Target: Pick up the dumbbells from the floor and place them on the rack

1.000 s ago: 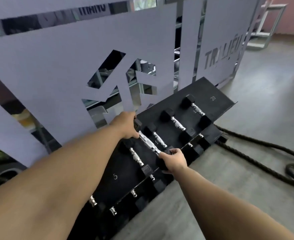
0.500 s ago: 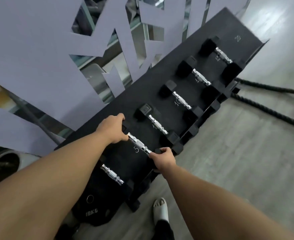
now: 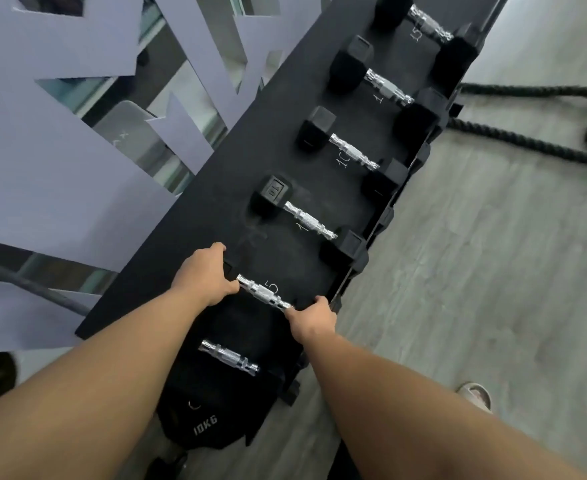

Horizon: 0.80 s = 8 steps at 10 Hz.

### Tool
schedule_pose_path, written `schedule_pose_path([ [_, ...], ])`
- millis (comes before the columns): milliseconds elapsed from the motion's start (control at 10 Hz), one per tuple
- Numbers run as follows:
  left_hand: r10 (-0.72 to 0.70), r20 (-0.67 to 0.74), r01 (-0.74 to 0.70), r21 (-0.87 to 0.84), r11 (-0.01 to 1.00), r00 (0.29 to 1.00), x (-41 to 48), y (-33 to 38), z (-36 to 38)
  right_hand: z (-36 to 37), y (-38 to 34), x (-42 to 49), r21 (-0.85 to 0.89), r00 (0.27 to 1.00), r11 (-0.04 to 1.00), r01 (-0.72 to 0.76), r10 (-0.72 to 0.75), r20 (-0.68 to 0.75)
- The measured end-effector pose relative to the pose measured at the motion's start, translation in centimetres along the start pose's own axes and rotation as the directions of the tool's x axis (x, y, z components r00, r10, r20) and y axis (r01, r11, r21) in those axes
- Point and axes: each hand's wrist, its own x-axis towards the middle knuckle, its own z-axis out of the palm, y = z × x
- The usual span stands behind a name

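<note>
A black sloped dumbbell rack [image 3: 216, 216] runs from lower left to upper right. Both hands hold one black hex dumbbell [image 3: 262, 293] with a chrome handle, by its two heads, over the slot marked 5. My left hand [image 3: 205, 275] covers the far head and my right hand [image 3: 311, 317] grips the near head. Whether the dumbbell rests on the rack I cannot tell. Several more dumbbells lie in the slots beyond, the nearest dumbbell [image 3: 307, 221] just past my hands. Another chrome-handled dumbbell [image 3: 229, 356] sits lower, toward me.
A black 10KG weight [image 3: 204, 422] lies on the floor under the rack's near end. A thick black rope [image 3: 527, 143] snakes across the grey floor at right. A grey cut-out panel [image 3: 60, 161] stands behind the rack. My sandalled foot [image 3: 475, 394] shows at lower right.
The view has tilted down and closed in on the rack. Both hands have carried the dumbbell from among the other dumbbells toward the rack's near end, to the slot marked 5.
</note>
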Motion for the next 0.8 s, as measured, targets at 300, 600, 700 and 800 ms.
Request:
schedule_pose_path([
  [300,0.016,-0.074,-0.024,-0.114,0.993,0.997,1.7,0.9,2.9,-0.6,-0.4,0.7,-0.057,0.993,0.998,-0.003,-0.003,-0.117],
  [600,0.019,0.125,0.003,-0.172,0.985,0.992,-0.4,1.2,1.6,-7.2,-1.0,-0.8,-0.455,0.972,0.866,0.208,-0.233,0.000],
  [700,0.007,0.162,0.011,-0.110,0.994,0.987,-2.3,2.1,0.4,-10.3,-3.9,-1.8,-0.604,0.912,0.701,0.380,-0.392,0.119],
  [800,0.010,0.119,-0.001,-0.074,0.997,0.993,-4.0,3.7,-0.1,-12.7,-5.3,-2.7,-0.676,0.872,0.586,0.448,-0.454,0.184],
])
